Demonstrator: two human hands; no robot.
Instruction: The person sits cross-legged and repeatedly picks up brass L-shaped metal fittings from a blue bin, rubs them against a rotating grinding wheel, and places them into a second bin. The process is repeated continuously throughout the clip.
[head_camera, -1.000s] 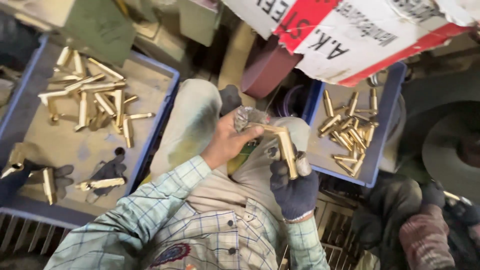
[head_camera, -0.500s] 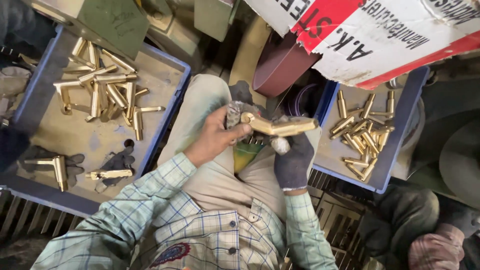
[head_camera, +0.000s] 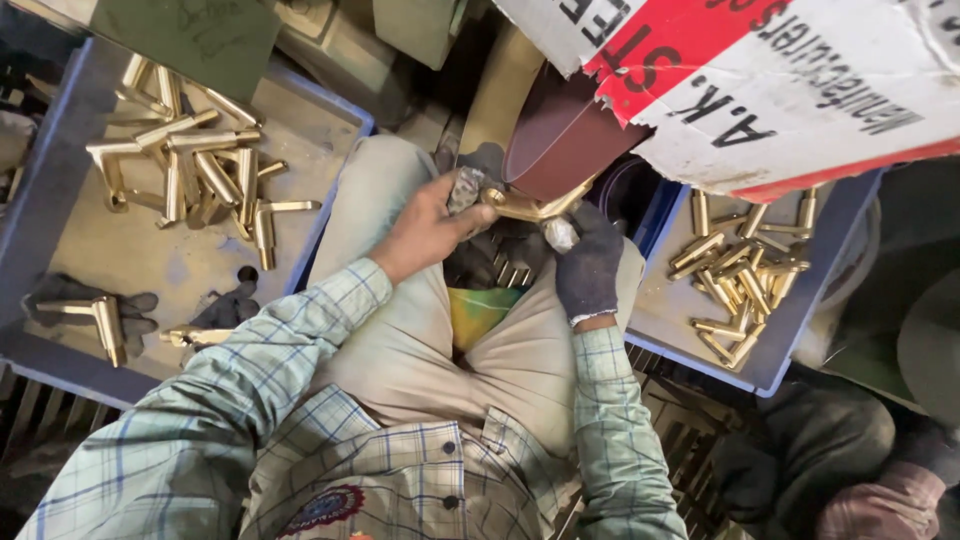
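Keep your bare left hand (head_camera: 425, 228) and dark-gloved right hand (head_camera: 588, 262) clamped on the angled brass fitting (head_camera: 528, 207), fingertips clear of the reddish-brown abrasive belt (head_camera: 555, 140) just above.

Glossy brass part (head_camera: 528, 206) against a matt maroon abrasive belt (head_camera: 560, 135); dark knit cloth glove (head_camera: 590, 265); dull, dusty blue plastic tray (head_camera: 60, 190); checked cotton sleeves.
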